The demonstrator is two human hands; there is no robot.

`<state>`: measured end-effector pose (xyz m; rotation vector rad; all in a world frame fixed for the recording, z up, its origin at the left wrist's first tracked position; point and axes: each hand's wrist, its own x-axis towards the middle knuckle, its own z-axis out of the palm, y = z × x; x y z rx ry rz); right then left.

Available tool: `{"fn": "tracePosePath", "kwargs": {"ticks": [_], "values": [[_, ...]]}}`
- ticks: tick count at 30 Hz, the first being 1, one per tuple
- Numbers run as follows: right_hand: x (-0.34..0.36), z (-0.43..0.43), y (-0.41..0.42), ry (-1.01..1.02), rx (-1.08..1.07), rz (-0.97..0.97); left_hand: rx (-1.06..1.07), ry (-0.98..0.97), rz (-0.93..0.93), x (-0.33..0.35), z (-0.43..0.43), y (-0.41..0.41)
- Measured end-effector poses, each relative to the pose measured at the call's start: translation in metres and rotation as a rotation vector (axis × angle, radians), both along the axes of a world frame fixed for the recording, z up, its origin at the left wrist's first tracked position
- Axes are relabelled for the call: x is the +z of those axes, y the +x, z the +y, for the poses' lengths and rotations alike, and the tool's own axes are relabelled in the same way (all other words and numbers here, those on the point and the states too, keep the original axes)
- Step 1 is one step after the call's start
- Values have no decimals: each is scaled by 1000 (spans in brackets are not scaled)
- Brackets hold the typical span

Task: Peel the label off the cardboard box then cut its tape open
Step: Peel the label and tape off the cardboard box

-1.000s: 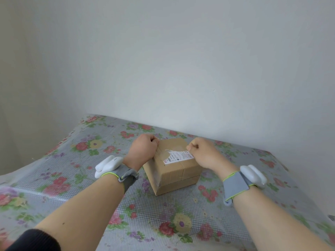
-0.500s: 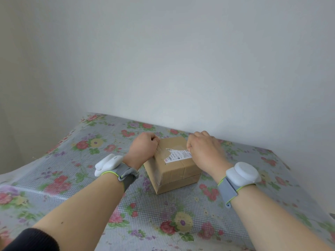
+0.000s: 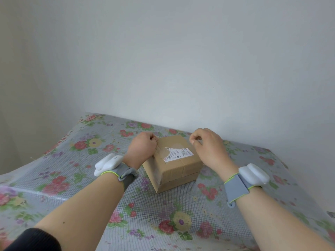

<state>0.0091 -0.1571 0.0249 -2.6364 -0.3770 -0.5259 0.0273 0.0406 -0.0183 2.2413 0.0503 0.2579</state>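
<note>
Middle of the frame, cardboard box (image 3: 174,161) on the floral tablecloth (image 3: 72,178); left hand (image 3: 141,148) fisted against its top left edge, right hand (image 3: 208,147) curled, fingertips pinched by the half-peeled label (image 3: 178,153)

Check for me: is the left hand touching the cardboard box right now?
Touching. The head view shows the left hand curled against the top left edge of the cardboard box, its fingers meeting the surface with no gap visible.

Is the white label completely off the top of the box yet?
No, much of the white label still lies stuck flat on top of the cardboard box.
</note>
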Motion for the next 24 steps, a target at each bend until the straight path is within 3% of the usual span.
{"fn": "tracePosePath", "kwargs": {"ticks": [7,17,20,24], "values": [[-8,4,4,6,-20,159,-2,15,0,0,1,1],[-4,13,9,-377,-21,174,1,19,-9,-1,0,2],[-4,10,9,-344,-2,217,-9,17,-1,-1,-2,2],[0,1,5,-120,1,172,-13,23,3,-1,-1,3]]}}
